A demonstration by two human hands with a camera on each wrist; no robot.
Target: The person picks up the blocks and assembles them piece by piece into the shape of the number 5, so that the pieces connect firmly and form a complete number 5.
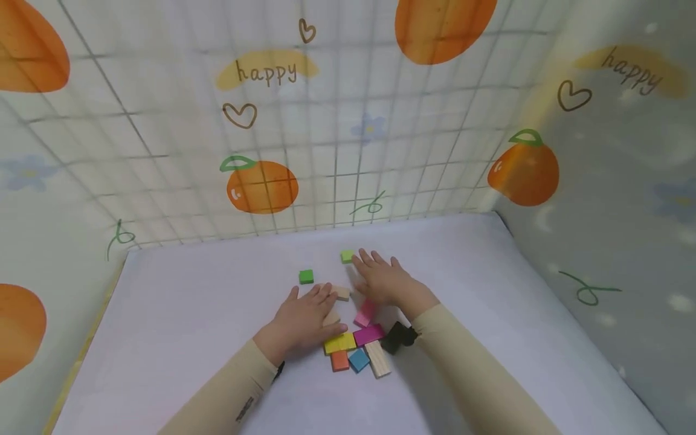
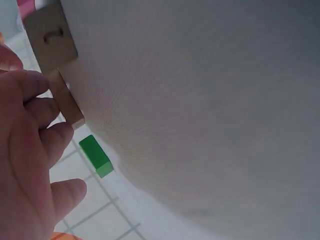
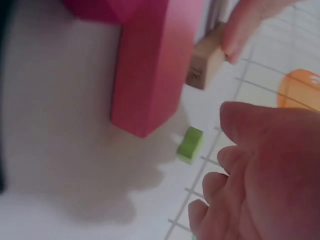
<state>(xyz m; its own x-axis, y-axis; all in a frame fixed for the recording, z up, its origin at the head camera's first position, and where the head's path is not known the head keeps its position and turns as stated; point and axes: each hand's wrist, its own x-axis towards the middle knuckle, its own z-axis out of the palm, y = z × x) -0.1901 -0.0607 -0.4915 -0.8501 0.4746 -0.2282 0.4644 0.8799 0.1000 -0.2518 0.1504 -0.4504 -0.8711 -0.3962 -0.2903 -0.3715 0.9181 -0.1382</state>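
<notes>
With fingers outstretched, my left hand (image 1: 301,319) lies over pale wooden blocks, its fingertips at one natural wood block (image 1: 342,293) and its thumb by a yellow block (image 1: 339,343). In the left wrist view, a wood block (image 2: 52,37) with a dark mark and a green block (image 2: 96,155) appear beyond the fingers. My right hand (image 1: 383,284) is spread, fingertips beside a light green block (image 1: 347,257). Below its palm lies a pink block (image 1: 365,313), large in the right wrist view. Part of the pale blocks is hidden under the left hand.
Near the thumb are a magenta block (image 1: 369,334), an orange block (image 1: 339,360), a blue block (image 1: 359,360) and a striped wood block (image 1: 377,358). A black object (image 1: 398,337) sits at the right wrist. Patterned walls enclose the white table (image 1: 190,314) at back and sides.
</notes>
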